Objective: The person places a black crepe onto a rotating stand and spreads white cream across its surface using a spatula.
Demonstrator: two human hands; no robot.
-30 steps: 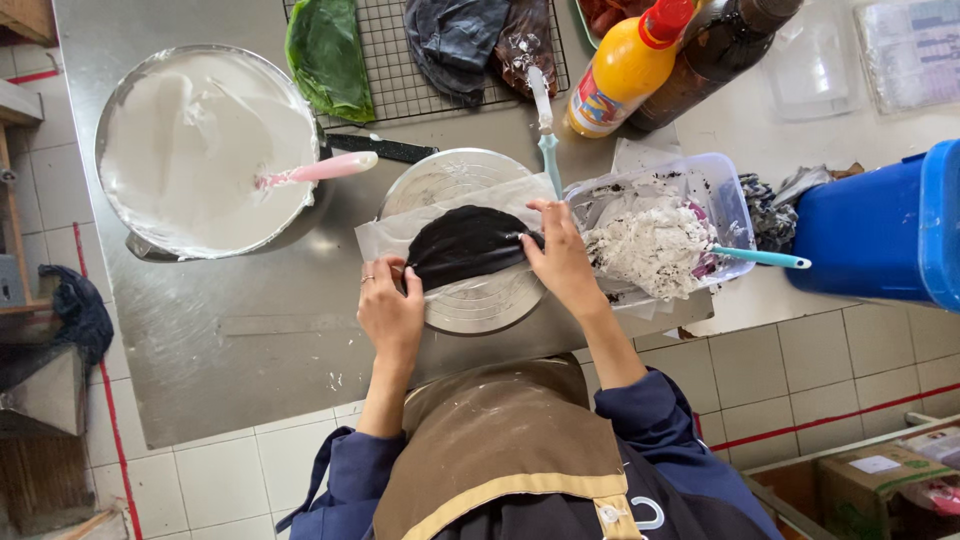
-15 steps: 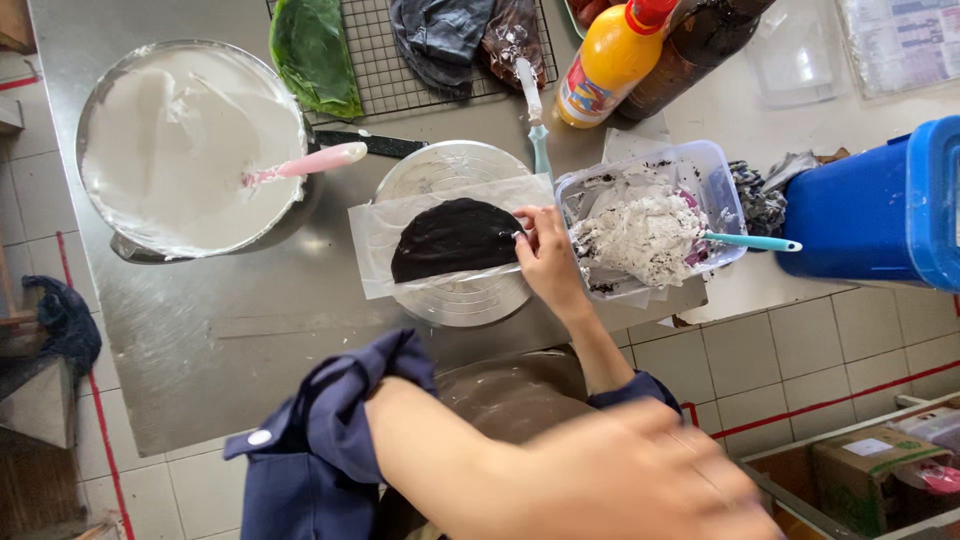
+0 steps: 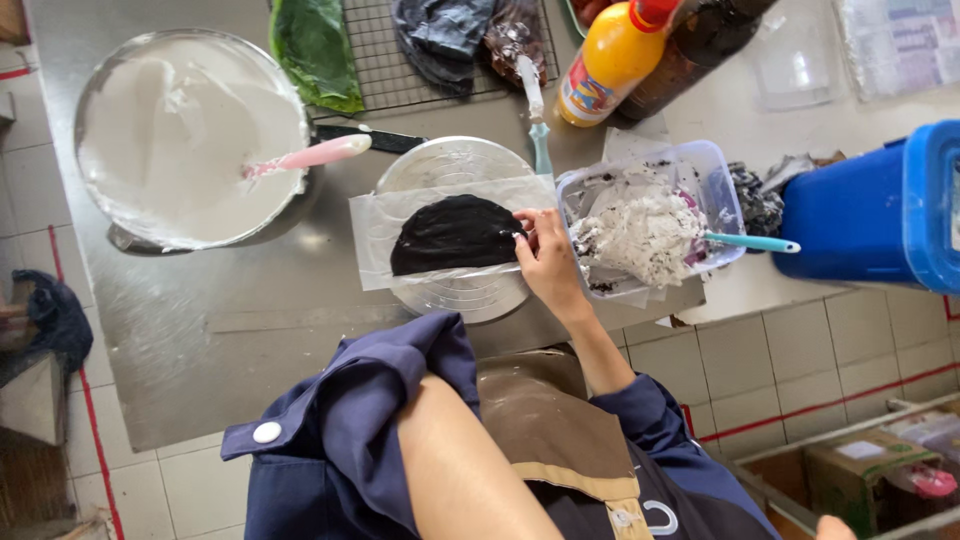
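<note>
- The steel worktable [image 3: 190,340] fills the left and middle of the frame and carries everything you are working with.
- At upper left stands a wide metal bowl [image 3: 190,135] of pale batter, with a pink spatula [image 3: 310,157] lying in it.
- At centre is a round metal turntable [image 3: 455,290]. A clear plastic sheet [image 3: 372,225] is spread over it, and on the sheet lies a dark folded dough round [image 3: 455,235], half-moon in shape.
- Just right of it sits a clear plastic tub [image 3: 700,165] of white crumbly filling flecked with dark bits. A teal-handled tool [image 3: 755,243] rests in the tub.
- Your right hand [image 3: 548,262] is at the right end of the dough round, its fingertips pinching or pressing the edge there. It grips nothing else.
- Your left arm is raised close to the camera at the bottom of the frame. Its hand is out of sight, so you cannot tell its state.
- Expect the dough round to be thin, soft, limp and easily torn, and probably a little tacky. Judge it safer to lift it by the plastic sheet's edges than by the dough itself.
</note>
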